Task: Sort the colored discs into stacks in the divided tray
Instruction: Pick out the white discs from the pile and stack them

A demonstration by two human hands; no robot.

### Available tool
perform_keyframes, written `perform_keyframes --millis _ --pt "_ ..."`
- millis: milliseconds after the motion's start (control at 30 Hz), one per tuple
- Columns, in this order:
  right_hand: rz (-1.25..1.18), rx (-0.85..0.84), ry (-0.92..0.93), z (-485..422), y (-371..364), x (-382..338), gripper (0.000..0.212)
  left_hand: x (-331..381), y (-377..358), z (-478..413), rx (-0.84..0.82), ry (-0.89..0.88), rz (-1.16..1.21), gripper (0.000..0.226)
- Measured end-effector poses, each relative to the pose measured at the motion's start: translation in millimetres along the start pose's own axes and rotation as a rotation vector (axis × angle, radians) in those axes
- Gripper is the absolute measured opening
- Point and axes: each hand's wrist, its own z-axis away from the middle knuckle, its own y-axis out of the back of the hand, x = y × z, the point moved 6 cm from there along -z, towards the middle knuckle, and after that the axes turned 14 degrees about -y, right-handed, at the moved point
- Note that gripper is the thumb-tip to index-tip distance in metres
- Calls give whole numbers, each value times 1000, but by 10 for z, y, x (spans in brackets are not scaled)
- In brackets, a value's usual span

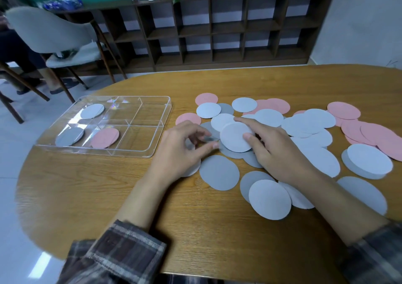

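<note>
A clear divided tray (152, 118) sits at the table's left. It holds a pale disc (92, 110) in the back left cell, a grey disc (69, 136) in the front left cell and pink discs (105, 138) in the cell beside it. Several pale, grey and pink discs lie scattered to the right. My right hand (276, 151) pinches a pale disc (233, 137) between thumb and forefinger, tilted up off the pile. My left hand (180, 151) hovers beside it with fingers curled over a grey disc (210, 139); whether it grips that disc is unclear.
The wooden table (87, 186) is oval, with its curved edge near the tray. A grey chair (54, 35) and a dark cubby shelf (217, 29) stand beyond it. A thick pale stack (368, 161) lies at the far right.
</note>
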Motion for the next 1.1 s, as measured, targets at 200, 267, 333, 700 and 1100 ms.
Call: perform_keyframes --millis 200,267,333,700,1100 --pt "-26 22 -13 22 -34 17 39 -148 216 400 -101 20 -142 44" --pt "-31 14 -1 34 -60 -1 37 -141 212 432 -125 21 -165 48" --pt "-38 4 11 54 -80 -14 37 -131 185 428 -147 27 -199 50" --pt "-51 39 -2 4 -66 28 38 -65 131 337 -87 19 -137 19" --pt "-107 66 -20 5 -87 -61 40 114 264 227 219 -222 -184 7"
